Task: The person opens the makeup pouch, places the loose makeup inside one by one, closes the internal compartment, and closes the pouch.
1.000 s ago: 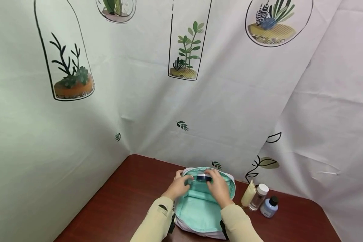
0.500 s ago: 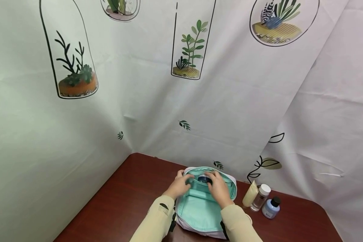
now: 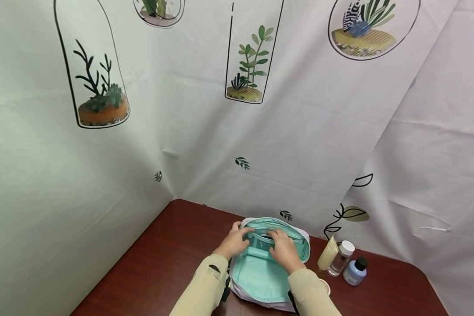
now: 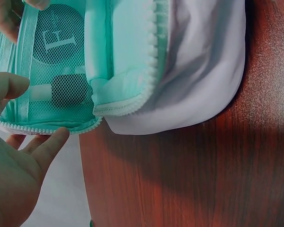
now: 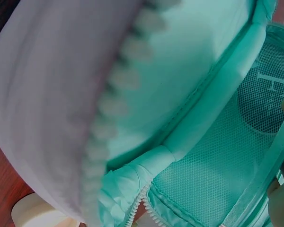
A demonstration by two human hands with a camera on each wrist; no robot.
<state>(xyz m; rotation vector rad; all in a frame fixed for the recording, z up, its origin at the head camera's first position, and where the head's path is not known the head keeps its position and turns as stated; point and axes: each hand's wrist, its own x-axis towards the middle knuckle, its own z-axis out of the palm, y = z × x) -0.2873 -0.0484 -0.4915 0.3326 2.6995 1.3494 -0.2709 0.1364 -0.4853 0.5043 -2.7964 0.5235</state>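
Observation:
An unzipped pale lilac toiletry bag [image 3: 262,278] with mint lining lies on the table, its lid raised. My left hand [image 3: 234,241] grips the lid's left edge, thumb on the inner side and fingers around the zipper. Behind the lid's mesh pocket [image 4: 42,101] sits a round dark jar [image 4: 59,33] with a pale letter on it. Below that jar in the left wrist view is a black-capped item [image 4: 68,90]. My right hand [image 3: 285,250] is at the pocket's upper band, thumb and fingers apart on either side of it.
Right of the bag stand a cream tube [image 3: 328,253], a clear bottle with a white cap [image 3: 341,258] and a blue bottle with a black cap [image 3: 354,271]. A round cream-coloured item [image 3: 325,286] shows beside my right sleeve. Printed cloth [image 3: 205,145] hangs behind the table.
My right hand has lowered the dark jar into the mesh pocket and let go of it. My left hand has kept its grip on the lid edge.

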